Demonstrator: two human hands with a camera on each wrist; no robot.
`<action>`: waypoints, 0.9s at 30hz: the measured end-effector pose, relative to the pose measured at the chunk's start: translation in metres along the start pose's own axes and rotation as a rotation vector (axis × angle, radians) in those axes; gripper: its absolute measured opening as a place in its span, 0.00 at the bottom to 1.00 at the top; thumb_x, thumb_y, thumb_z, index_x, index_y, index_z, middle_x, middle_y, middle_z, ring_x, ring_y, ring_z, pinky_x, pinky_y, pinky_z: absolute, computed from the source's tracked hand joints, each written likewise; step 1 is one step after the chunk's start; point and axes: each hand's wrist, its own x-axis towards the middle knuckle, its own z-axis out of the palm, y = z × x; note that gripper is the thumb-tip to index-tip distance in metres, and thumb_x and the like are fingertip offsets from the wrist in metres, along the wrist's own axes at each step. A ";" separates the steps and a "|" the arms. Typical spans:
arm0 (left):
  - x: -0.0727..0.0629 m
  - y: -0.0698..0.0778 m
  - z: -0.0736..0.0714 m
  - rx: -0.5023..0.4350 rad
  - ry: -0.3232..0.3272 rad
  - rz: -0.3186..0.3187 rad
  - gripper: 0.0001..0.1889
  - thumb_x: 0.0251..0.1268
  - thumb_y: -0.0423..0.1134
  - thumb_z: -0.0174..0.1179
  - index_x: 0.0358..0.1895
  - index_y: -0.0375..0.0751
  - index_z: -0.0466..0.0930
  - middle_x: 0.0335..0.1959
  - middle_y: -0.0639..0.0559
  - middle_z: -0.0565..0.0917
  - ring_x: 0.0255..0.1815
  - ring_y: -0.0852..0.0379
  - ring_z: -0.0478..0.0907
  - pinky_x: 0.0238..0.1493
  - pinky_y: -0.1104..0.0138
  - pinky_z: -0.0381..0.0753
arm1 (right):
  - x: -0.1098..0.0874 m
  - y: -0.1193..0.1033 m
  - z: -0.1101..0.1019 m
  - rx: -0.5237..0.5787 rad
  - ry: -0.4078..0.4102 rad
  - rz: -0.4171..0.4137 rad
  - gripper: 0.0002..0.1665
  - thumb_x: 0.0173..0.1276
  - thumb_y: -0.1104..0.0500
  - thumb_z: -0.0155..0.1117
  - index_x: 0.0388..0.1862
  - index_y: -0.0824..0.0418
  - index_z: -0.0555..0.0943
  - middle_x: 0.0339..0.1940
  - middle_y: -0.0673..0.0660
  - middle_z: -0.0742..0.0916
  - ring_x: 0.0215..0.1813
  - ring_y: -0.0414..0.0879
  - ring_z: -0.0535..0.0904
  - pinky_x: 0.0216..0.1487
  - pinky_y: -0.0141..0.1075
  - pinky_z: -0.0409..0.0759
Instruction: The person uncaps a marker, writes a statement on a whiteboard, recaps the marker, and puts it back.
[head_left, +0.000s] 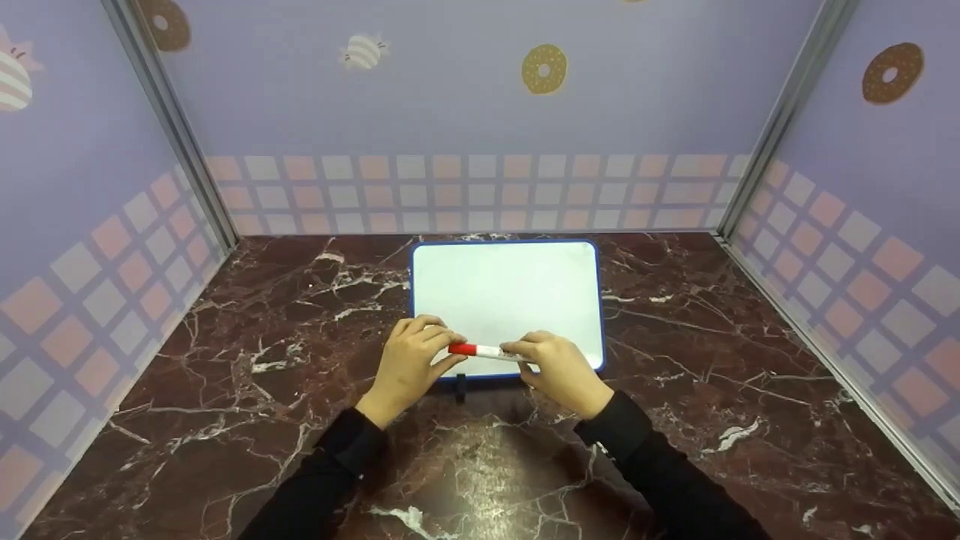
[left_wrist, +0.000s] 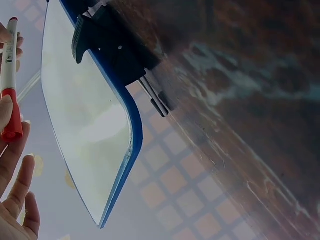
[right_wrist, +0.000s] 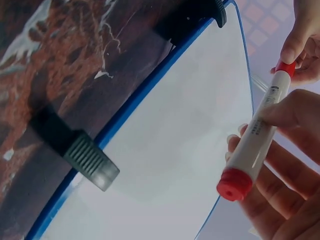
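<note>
A whiteboard marker (head_left: 489, 351) with a white barrel and a red cap (head_left: 463, 349) is held level in front of the whiteboard (head_left: 506, 289). My left hand (head_left: 409, 364) pinches the red cap between thumb and fingers. The barrel lies in my right hand (head_left: 559, 367), thumb on one side and fingers on the other. In the right wrist view the red end plug of the marker (right_wrist: 255, 140) points toward the camera, and the cap is on the far end. The left wrist view catches the cap (left_wrist: 13, 120) under the left thumb.
The whiteboard has a blue frame and stands tilted on the dark red marbled table (head_left: 300, 420). Black support hooks (right_wrist: 92, 160) grip its lower edge; one bracket (left_wrist: 110, 45) shows metal rods behind. Patterned purple walls (head_left: 450, 97) enclose the table's back and sides.
</note>
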 end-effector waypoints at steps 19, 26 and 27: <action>0.002 -0.001 -0.003 -0.135 -0.012 -0.076 0.11 0.53 0.41 0.73 0.38 0.42 0.89 0.31 0.54 0.88 0.42 0.54 0.78 0.55 0.59 0.79 | 0.002 0.008 -0.004 -0.120 0.134 -0.042 0.13 0.61 0.65 0.71 0.45 0.58 0.89 0.34 0.53 0.89 0.36 0.47 0.82 0.37 0.36 0.86; 0.005 -0.014 -0.011 -0.157 0.019 -0.120 0.10 0.55 0.40 0.72 0.38 0.40 0.88 0.33 0.51 0.89 0.43 0.52 0.77 0.52 0.58 0.78 | 0.001 0.019 -0.013 -0.122 0.157 0.011 0.15 0.60 0.68 0.71 0.46 0.58 0.88 0.35 0.53 0.88 0.38 0.48 0.82 0.40 0.39 0.85; 0.005 -0.016 -0.013 -0.152 0.023 -0.132 0.11 0.55 0.40 0.72 0.39 0.39 0.88 0.33 0.50 0.89 0.43 0.51 0.78 0.52 0.58 0.78 | 0.001 0.020 -0.015 -0.122 0.159 0.017 0.15 0.60 0.69 0.71 0.46 0.58 0.88 0.35 0.54 0.88 0.38 0.48 0.83 0.40 0.39 0.85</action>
